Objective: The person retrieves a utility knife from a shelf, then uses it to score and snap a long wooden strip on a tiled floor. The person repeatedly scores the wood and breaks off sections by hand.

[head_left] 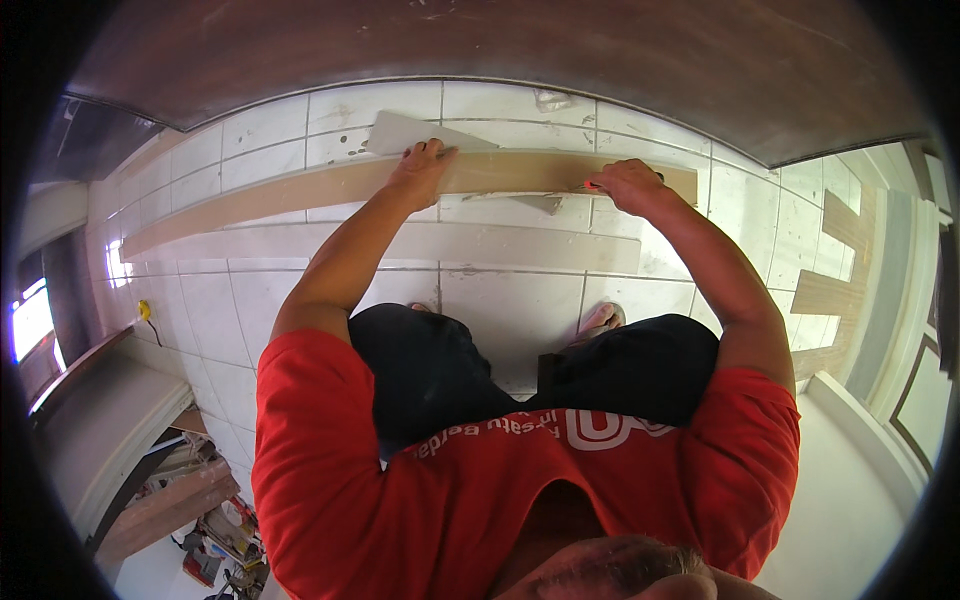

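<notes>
Right grip (625,183) closed on red pencil (590,185), left palm (420,168) flat on plank (300,195) lying left-right.

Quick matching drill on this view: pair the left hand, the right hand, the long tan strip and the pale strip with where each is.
1 left hand
2 right hand
3 long tan strip
4 pale strip

a lies on the floor tiles nearer the knees
b pressed flat on the tan strip
c holds a small red-tipped tool at the tan strip
d lies under both hands

Pairs: 1-b, 2-c, 3-d, 4-a
</notes>
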`<state>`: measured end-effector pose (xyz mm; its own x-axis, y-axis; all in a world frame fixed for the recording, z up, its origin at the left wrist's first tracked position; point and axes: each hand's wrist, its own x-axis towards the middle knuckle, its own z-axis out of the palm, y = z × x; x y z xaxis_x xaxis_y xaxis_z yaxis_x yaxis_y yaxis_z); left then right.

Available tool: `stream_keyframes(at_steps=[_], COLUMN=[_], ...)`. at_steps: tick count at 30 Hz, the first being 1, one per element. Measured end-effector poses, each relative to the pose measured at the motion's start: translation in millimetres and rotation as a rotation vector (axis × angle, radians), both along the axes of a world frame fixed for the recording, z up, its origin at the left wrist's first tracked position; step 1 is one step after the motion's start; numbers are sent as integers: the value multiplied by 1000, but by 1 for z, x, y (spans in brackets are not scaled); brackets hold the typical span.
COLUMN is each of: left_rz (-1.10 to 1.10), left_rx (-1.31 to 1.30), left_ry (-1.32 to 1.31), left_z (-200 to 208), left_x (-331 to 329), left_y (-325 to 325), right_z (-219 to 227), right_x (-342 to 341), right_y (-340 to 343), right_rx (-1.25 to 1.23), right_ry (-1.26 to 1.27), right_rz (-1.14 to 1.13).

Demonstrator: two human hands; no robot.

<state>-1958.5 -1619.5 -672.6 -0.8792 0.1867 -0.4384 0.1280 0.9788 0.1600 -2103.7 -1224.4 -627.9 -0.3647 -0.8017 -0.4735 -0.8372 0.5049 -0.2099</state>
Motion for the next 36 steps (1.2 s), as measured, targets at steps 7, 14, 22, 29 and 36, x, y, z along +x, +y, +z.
stream_keyframes(at_steps=[7,14,22,29,36], left_rz=[30,22,14,20,39], left_rx=[46,74,28,11,17], left_ry=[13,20,-13,-23,-52], left_z=[2,2,6,12,15], left_x=[1,-2,-7,-4,-7], left_y=[-1,1,5,6,9], right_z=[22,14,51,5,-3], right_x=[-15,-28,-25,-5,-8], right_y=[51,99,172,114,105], right_rx=[204,215,267,134,146], right_ry=[26,142,143,125,156], right_rz=[-75,-22,-257,-223,-139])
